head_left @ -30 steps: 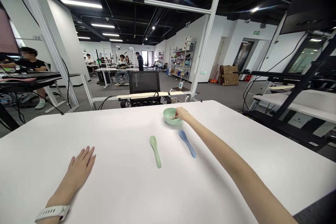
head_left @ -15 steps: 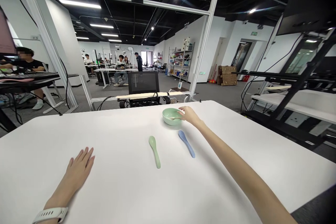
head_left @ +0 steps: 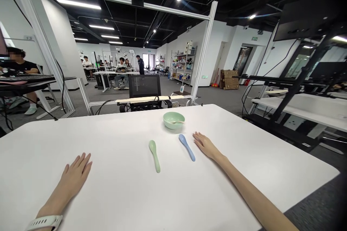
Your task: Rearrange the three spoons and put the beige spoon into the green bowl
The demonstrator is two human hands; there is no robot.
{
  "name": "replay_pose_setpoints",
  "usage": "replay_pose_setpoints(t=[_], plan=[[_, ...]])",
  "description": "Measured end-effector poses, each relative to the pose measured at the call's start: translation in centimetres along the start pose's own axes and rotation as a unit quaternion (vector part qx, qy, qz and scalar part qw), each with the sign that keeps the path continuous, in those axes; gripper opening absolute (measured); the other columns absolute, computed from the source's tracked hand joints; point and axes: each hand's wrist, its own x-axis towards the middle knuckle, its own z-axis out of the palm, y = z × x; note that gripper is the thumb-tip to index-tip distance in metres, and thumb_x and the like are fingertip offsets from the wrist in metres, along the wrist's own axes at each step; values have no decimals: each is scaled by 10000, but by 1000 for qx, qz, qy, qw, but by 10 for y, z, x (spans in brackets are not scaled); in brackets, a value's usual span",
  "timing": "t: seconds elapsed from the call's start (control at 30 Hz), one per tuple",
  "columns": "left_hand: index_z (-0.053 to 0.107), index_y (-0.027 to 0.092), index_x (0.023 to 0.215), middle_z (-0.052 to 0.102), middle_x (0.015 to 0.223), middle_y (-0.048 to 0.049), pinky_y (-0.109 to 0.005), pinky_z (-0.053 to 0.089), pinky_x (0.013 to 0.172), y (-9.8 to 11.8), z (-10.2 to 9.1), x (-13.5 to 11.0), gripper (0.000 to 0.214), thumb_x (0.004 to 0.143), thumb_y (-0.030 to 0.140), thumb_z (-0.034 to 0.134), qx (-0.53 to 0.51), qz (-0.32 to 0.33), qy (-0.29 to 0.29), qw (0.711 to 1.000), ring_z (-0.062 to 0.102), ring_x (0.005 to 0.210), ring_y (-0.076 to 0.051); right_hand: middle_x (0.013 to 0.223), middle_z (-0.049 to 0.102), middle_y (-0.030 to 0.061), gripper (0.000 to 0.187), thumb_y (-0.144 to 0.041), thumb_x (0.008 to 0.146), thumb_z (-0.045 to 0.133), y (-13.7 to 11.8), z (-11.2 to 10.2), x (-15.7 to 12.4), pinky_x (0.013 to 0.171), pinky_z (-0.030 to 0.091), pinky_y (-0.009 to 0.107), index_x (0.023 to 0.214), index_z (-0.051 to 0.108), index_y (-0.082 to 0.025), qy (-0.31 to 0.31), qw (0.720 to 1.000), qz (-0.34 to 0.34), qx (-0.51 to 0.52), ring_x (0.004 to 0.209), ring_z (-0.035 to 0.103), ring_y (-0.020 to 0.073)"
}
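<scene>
My right hand (head_left: 206, 146) lies flat on the white table (head_left: 108, 133), just right of a blue plastic spoon (head_left: 187, 147), and holds nothing. A pale green plastic spoon (head_left: 154, 156) rests to the left of the blue one. Behind both stands a pale green bowl (head_left: 173, 120) with a thin pale utensil (head_left: 178, 122) lying across its inside. Well to the left, my left hand (head_left: 77, 175) rests palm down on the tabletop, holding nothing, with a white wristband (head_left: 45, 222) on its wrist.
A white aluminium frame (head_left: 202, 52) and a black mesh chair (head_left: 144, 86) stand beyond the table's far edge. A seated person (head_left: 18, 63) works at a desk on the left. Black racks with a white shelf (head_left: 306, 106) stand on the right.
My right hand has moved away from the bowl's rim, back toward me, and now lies beside the blue spoon. The utensil stays in the bowl. My left hand has not visibly moved.
</scene>
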Motion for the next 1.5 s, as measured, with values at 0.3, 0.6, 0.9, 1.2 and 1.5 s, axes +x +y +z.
replay_pose_setpoints(t=[0.3, 0.6, 0.9, 1.2, 1.5], plan=[[430, 86, 1586, 394, 1692, -173, -598, 254, 1279, -5, 4, 2, 834, 968, 524, 82, 4, -5, -4, 1000, 311, 1592, -340, 1592, 511, 166, 582, -465, 1058, 388, -4, 2, -2, 1280, 319, 494, 1457, 632, -120, -2, 1000, 13, 5, 1539, 403, 301], [434, 90, 1584, 387, 1696, -171, -593, 252, 1279, -4, 3, 2, 832, 962, 520, 89, 10, -8, -14, 1000, 315, 1591, -338, 1582, 524, 179, 574, -477, 1039, 435, -4, 3, -2, 1281, 306, 501, 1428, 658, -117, 2, 999, 24, 43, 1537, 403, 325], [444, 95, 1578, 402, 1685, -171, -602, 263, 1275, -1, -1, 2, 799, 977, 491, 98, 16, -6, -15, 1000, 319, 1589, -334, 1365, 700, 157, 421, -356, 1028, 437, -25, -27, 30, 1138, 453, 496, 1285, 723, -186, 96, 995, 4, 31, 1290, 625, 310], [463, 85, 1565, 405, 1675, -181, -630, 282, 1265, -3, 1, 2, 745, 984, 454, 177, 9, 2, -4, 1000, 342, 1576, -356, 1126, 801, 108, 244, -292, 957, 662, -110, -57, 149, 917, 495, 285, 1109, 822, -188, -58, 994, 22, -90, 1040, 719, 249], [452, 86, 1571, 398, 1679, -174, -634, 264, 1270, 3, -1, -4, 732, 995, 436, 166, 15, 8, -1, 1000, 333, 1580, -350, 1053, 822, 127, 179, -140, 829, 769, -118, -34, 176, 790, 522, 240, 983, 858, -156, -116, 984, 63, -116, 945, 760, 247]])
